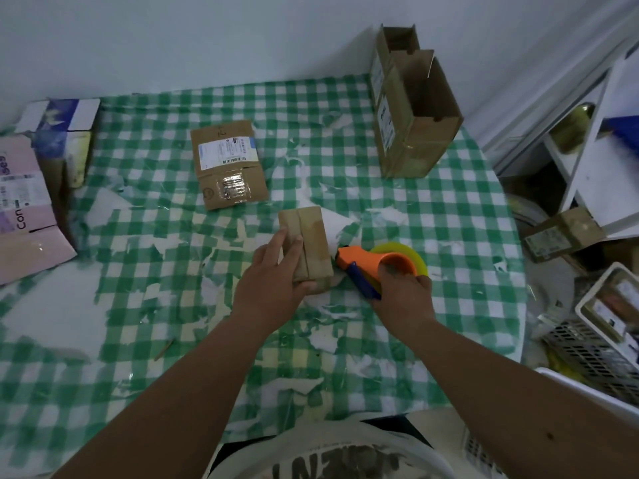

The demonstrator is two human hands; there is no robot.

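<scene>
My left hand (273,285) clasps the small, smooth cardboard box (309,243) on the peeling green-checked tablecloth (173,236). My right hand (403,295) is wrapped round the orange plastic tape dispenser (373,264), whose nose sits at the box's right edge. Beyond lie a flat labelled parcel (228,164) and a tall open carton (411,112).

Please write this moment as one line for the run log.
left hand: holds small cardboard box on checked table | right hand: grips orange tape dispenser | dispenser nose: at box's right edge, contact unclear
</scene>
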